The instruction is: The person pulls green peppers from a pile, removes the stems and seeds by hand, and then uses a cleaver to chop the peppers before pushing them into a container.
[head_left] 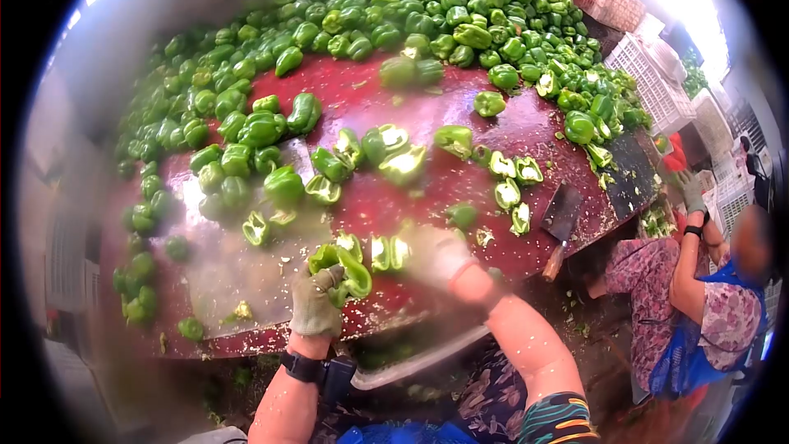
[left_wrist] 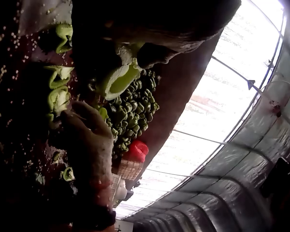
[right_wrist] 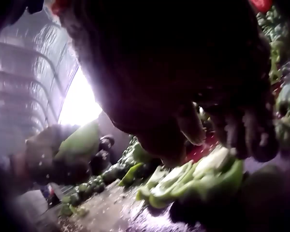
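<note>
1. Right now the left hand (head_left: 316, 306) has its grip closed around a cut green pepper (head_left: 353, 277), held just over the near edge of the red surface (head_left: 362, 218).
2. Over to the right hand (head_left: 441, 256): its fingers are down at the pepper halves (head_left: 389, 253) lying cut side up; whether the grip is pinching them, I can't tell.
3. Beyond the hands, more opened peppers (head_left: 403, 162) lie among whole ones.
4. Off to the right, a cleaver (head_left: 563, 212) rests flat, its wooden handle (head_left: 553, 264) toward the near edge.
5. Across the back, whole green peppers (head_left: 460, 0) are heaped high.
</note>
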A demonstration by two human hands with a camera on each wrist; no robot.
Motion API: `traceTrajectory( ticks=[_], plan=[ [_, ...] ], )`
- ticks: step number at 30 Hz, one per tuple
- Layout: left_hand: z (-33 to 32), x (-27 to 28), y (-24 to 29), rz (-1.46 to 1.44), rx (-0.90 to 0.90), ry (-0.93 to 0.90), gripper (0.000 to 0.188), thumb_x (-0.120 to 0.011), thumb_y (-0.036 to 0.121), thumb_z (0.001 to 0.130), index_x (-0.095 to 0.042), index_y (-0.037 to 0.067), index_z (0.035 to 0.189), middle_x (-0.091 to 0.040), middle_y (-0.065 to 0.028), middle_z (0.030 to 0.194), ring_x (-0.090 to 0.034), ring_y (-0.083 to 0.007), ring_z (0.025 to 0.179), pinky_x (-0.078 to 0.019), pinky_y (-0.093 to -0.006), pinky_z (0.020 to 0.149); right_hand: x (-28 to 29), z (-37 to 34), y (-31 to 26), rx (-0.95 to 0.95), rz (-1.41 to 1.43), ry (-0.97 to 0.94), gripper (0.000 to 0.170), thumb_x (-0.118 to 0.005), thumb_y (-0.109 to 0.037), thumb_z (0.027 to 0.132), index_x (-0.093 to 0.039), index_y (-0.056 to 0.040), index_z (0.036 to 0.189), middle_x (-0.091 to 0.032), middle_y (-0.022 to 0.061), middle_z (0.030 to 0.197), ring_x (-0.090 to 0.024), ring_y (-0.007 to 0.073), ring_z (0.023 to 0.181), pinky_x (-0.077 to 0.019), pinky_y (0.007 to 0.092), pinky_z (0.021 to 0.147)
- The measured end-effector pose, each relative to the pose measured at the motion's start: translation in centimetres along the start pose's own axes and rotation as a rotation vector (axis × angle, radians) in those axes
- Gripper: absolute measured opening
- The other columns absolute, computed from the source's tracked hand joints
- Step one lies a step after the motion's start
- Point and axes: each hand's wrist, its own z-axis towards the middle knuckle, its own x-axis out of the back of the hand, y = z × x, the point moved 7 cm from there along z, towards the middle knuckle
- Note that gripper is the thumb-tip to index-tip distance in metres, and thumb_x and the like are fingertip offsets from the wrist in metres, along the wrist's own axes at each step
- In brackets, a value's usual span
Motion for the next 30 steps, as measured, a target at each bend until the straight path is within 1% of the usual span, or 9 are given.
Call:
traceTrajectory(
  ticks=[5,8,12,14,15,18,24,28,30],
  plan=[
    [-0.7,0.3,1.1,-0.042,-0.034,-0.001,0.029,-0.057,-0.006,0.088,-0.059,-0.001,0.117,-0.066,-0.0097,0.103,-0.068,-0.0200,0.089,-0.0590,-0.0306,0.077,-3.3,0.9,-0.3,-0.109,-0.085,0.011,0.033,-0.054,-0.012,0.085,-0.054,-0.0093,0.117,-0.061,0.0239,0.118,-0.066,0.0410,0.100,-0.0530,0.0496,0.084],
    [-1.3,0.8,1.5,-0.009,-0.057,0.016,0.029,-0.059,-0.005,0.087,-0.059,-0.001,0.116,-0.066,-0.0089,0.103,-0.067,-0.0198,0.089,-0.0587,-0.0302,0.076,-2.3,-0.8,-1.3,-0.066,-0.164,0.197,0.030,-0.060,-0.012,0.086,-0.066,-0.0071,0.115,-0.067,0.0190,0.115,-0.069,0.0354,0.103,-0.0581,0.0424,0.081],
    [-1.3,1.7,1.6,0.199,-0.090,-0.030,0.031,-0.061,-0.004,0.086,-0.059,0.000,0.116,-0.064,-0.0074,0.103,-0.066,-0.0188,0.088,-0.0571,-0.0274,0.070,-0.8,0.5,-1.8,-0.086,-0.242,0.094,0.034,-0.059,-0.015,0.086,-0.063,-0.0104,0.120,-0.060,0.0130,0.127,-0.065,0.0332,0.109,-0.0568,0.0489,0.080],
    [-1.5,1.9,1.1,0.054,0.042,0.009,0.032,-0.060,-0.004,0.086,-0.059,0.002,0.117,-0.064,-0.0069,0.102,-0.065,-0.0171,0.083,-0.0551,-0.0247,0.064,-0.1,0.3,-3.1,-0.054,-0.311,0.076,0.031,-0.059,-0.016,0.086,-0.065,-0.0105,0.116,-0.062,0.0123,0.121,-0.066,0.0324,0.106,-0.0558,0.0494,0.082],
    [-2.5,1.0,1.9,0.057,0.019,-0.002,0.032,-0.055,-0.005,0.084,-0.059,-0.002,0.115,-0.065,-0.0086,0.098,-0.065,-0.0172,0.082,-0.0539,-0.0242,0.065,-1.0,0.4,-3.3,-0.072,-0.313,-0.135,0.036,-0.044,-0.014,0.096,-0.058,-0.0160,0.129,-0.059,0.0107,0.132,-0.060,0.0298,0.119,-0.0517,0.0488,0.096],
    [-2.4,1.8,2.1,0.105,-0.038,-0.030,0.032,-0.055,-0.005,0.084,-0.060,-0.002,0.115,-0.065,-0.0085,0.097,-0.065,-0.0175,0.081,-0.0541,-0.0253,0.065,-1.6,0.8,-4.4,-0.054,-0.358,-0.175,0.035,-0.045,-0.015,0.096,-0.059,-0.0150,0.129,-0.059,0.0097,0.134,-0.059,0.0308,0.122,-0.0507,0.0495,0.098],
    [-1.8,6.6,2.2,-0.019,-0.078,0.158,0.035,-0.059,-0.004,0.083,-0.062,0.003,0.117,-0.064,-0.0060,0.096,-0.064,-0.0176,0.078,-0.0542,-0.0272,0.059,-1.8,0.3,-4.6,-0.225,-0.207,-0.015,0.033,-0.050,-0.018,0.095,-0.064,-0.0098,0.124,-0.061,0.0132,0.133,-0.062,0.0326,0.117,-0.0522,0.0452,0.097],
    [-3.4,9.6,6.9,-0.082,-0.188,0.228,0.026,-0.055,-0.002,0.085,-0.061,0.008,0.108,-0.063,-0.0038,0.095,-0.064,-0.0172,0.078,-0.0535,-0.0262,0.056,-0.4,-1.8,-5.4,-0.294,-0.261,0.114,0.033,-0.057,-0.024,0.094,-0.067,-0.0074,0.120,-0.066,0.0140,0.123,-0.066,0.0279,0.112,-0.0544,0.0412,0.092],
    [-4.5,14.5,9.9,0.091,-0.302,0.295,0.024,-0.055,-0.006,0.083,-0.062,0.005,0.103,-0.064,-0.0047,0.087,-0.064,-0.0185,0.072,-0.0548,-0.0288,0.058,1.3,-3.7,-6.3,-0.402,-0.151,0.174,0.034,-0.057,-0.029,0.094,-0.068,-0.0085,0.118,-0.068,0.0137,0.120,-0.066,0.0265,0.111,-0.0549,0.0394,0.089]
  ],
)
